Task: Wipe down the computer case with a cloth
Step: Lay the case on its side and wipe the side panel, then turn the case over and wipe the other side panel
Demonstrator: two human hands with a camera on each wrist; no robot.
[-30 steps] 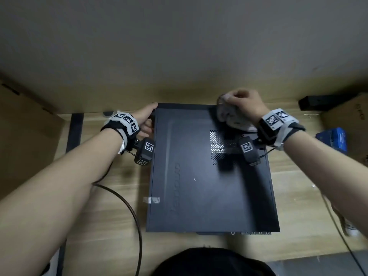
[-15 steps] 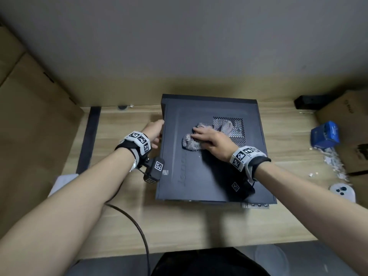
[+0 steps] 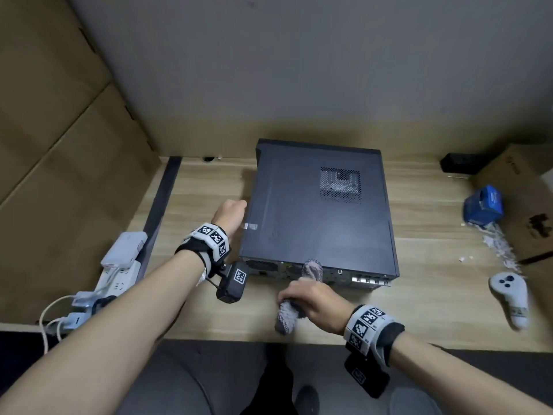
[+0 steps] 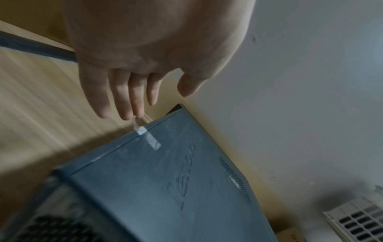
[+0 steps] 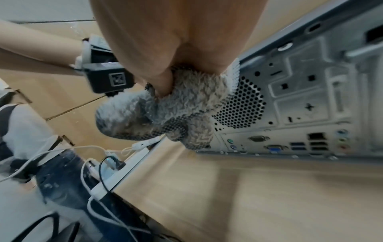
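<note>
Cloth held against the rear panel of a computer case laid flat on a wooden worktop [image 3: 419,310].

The black computer case [image 3: 323,217] is laid on its side near the wall, its port panel turned toward the person. A bunched grey cloth [image 3: 302,290] is gripped in the curled fingers of the right hand [image 3: 311,298], its upper end pressed on the rear panel. The left hand [image 3: 230,212] is held beside the case's left edge, fingers loosely extended and nothing held. A white controller [image 3: 508,292] is seen at the right.
</note>
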